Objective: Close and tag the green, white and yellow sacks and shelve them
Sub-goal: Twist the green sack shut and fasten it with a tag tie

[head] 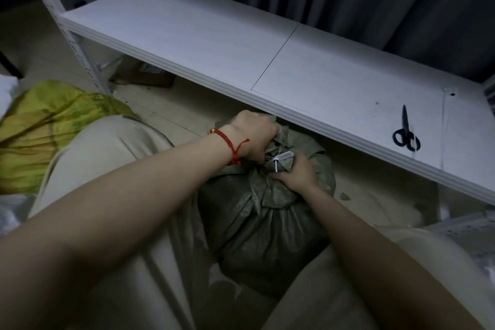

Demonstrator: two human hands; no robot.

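The green sack [265, 228] stands on the floor between my knees, its mouth bunched into a neck. My left hand [254, 134] grips the gathered top of the sack. My right hand [296, 173] clasps the neck just below, where a white tie [281, 159] with a small tag sticks out. The yellow sack [45, 131] lies on the floor at the left, partly behind my left leg. A bit of white sack [8, 91] shows at the far left edge.
A white shelf board [214, 43] runs across in front of me at knee height, with black scissors [405, 131] lying at its right end. Dark curtains hang behind. A flat cardboard piece [144, 78] lies under the shelf.
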